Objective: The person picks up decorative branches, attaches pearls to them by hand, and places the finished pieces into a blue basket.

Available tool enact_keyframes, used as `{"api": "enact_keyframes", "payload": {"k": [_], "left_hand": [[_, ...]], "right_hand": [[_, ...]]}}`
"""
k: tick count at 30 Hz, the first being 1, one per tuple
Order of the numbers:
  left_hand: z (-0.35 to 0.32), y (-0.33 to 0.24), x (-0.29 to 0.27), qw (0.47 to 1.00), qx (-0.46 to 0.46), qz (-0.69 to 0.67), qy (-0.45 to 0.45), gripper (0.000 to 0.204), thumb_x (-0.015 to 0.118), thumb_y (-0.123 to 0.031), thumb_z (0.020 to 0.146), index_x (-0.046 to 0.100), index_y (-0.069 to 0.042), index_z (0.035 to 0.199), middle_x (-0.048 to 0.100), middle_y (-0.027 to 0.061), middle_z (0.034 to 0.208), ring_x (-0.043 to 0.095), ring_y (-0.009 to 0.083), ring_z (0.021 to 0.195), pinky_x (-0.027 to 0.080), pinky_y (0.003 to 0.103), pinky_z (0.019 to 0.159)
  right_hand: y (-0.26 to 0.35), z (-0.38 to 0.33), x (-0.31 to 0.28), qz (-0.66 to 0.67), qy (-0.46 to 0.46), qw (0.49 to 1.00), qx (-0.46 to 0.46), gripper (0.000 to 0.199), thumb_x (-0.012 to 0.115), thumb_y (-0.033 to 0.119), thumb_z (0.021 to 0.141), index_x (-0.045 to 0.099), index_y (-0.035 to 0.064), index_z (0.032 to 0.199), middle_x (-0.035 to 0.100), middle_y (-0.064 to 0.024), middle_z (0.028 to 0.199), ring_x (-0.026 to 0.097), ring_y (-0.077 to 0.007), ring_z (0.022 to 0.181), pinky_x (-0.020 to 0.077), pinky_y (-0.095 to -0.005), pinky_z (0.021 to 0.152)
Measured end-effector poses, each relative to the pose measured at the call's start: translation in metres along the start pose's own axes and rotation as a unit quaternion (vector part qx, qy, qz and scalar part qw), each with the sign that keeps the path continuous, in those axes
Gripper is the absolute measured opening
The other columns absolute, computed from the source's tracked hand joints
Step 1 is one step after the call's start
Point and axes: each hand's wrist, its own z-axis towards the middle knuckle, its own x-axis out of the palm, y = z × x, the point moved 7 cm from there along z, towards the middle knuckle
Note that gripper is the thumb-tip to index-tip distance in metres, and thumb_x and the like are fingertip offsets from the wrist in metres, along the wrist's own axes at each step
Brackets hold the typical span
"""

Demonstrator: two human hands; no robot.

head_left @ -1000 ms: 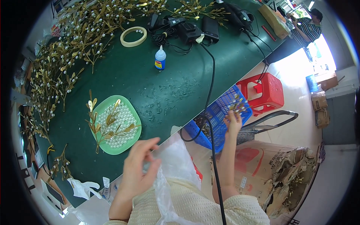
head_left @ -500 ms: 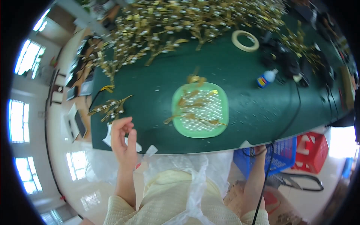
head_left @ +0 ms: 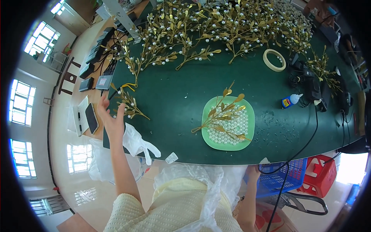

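Observation:
My left hand [head_left: 112, 119] reaches to the left side of the table, thumb and fingers spread, beside a small gold branch with white pearls [head_left: 133, 107]. Its fingers overlap the branch's leafy end without visibly closing on it. A light green tray [head_left: 251, 116] of loose white pearls sits near the table's front edge. Across the tray lies a gold leafy branch [head_left: 221, 118], its stem end sticking out over the left rim. Down at the front edge on the right is my right hand [head_left: 253, 171], by the blue basket; its fingers are hidden.
Pearl-studded gold branches [head_left: 181, 34] cover the table's back. A tape roll [head_left: 266, 62], a blue-and-white glue bottle [head_left: 290, 101] and black cables stand right. A white glove [head_left: 135, 143] lies at the front left. A blue basket [head_left: 286, 174] and red stool [head_left: 322, 174] stand below.
My left hand has moved left and forward to the small pearl branch, its fingers spreading. The whole view has shifted, and my right hand stays low by the table edge.

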Motion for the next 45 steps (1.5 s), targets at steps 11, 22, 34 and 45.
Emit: {"api": "enact_keyframes", "payload": {"k": [11, 22, 34, 45], "left_hand": [[0.028, 0.007, 0.020, 0.984, -0.069, -0.124, 0.104, 0.025, 0.060, -0.024, 0.085, 0.063, 0.001, 0.086, 0.062, 0.0046, 0.072, 0.056, 0.0097, 0.071, 0.042, 0.023, 0.064], [-0.065, -0.145, 0.031, 0.691, 0.044, -0.650, 0.312, 0.036, 0.064, -0.039, 0.081, 0.057, -0.006, 0.066, 0.058, 0.0051, 0.063, 0.060, 0.0269, 0.071, 0.043, 0.034, 0.062], [-0.148, -0.217, 0.045, 0.621, 0.215, -0.541, 0.525, 0.038, 0.074, -0.021, 0.067, 0.063, -0.004, 0.099, 0.060, 0.0106, 0.101, 0.051, 0.0309, 0.109, 0.035, 0.042, 0.091], [-0.041, -0.125, 0.050, 0.861, 0.026, -0.386, 0.330, 0.026, 0.057, -0.010, 0.082, 0.054, 0.001, 0.106, 0.053, 0.0066, 0.100, 0.052, 0.0138, 0.090, 0.041, 0.025, 0.080]], "right_hand": [[0.108, -0.102, 0.092, -0.299, 0.084, 0.932, -0.188, 0.009, 0.054, 0.004, 0.081, 0.059, -0.0003, 0.088, 0.059, -0.0045, 0.065, 0.053, -0.0114, 0.053, 0.0419, -0.0240, 0.052], [0.210, -0.272, 0.271, -0.120, 0.643, 0.756, -0.043, 0.057, 0.060, 0.010, 0.085, 0.032, 0.0051, 0.135, 0.059, -0.0099, 0.108, 0.058, -0.0175, 0.096, 0.0460, -0.0307, 0.083], [0.194, -0.235, 0.186, -0.066, 0.559, 0.823, 0.076, 0.072, 0.073, -0.001, 0.069, 0.036, 0.0050, 0.131, 0.051, -0.0052, 0.114, 0.054, -0.0117, 0.092, 0.0464, -0.0241, 0.069], [0.130, -0.148, -0.045, -0.089, 0.292, 0.939, 0.156, 0.053, 0.069, -0.009, 0.063, 0.048, 0.0014, 0.111, 0.054, -0.0069, 0.077, 0.052, -0.0121, 0.051, 0.0355, -0.0233, 0.038]]}}
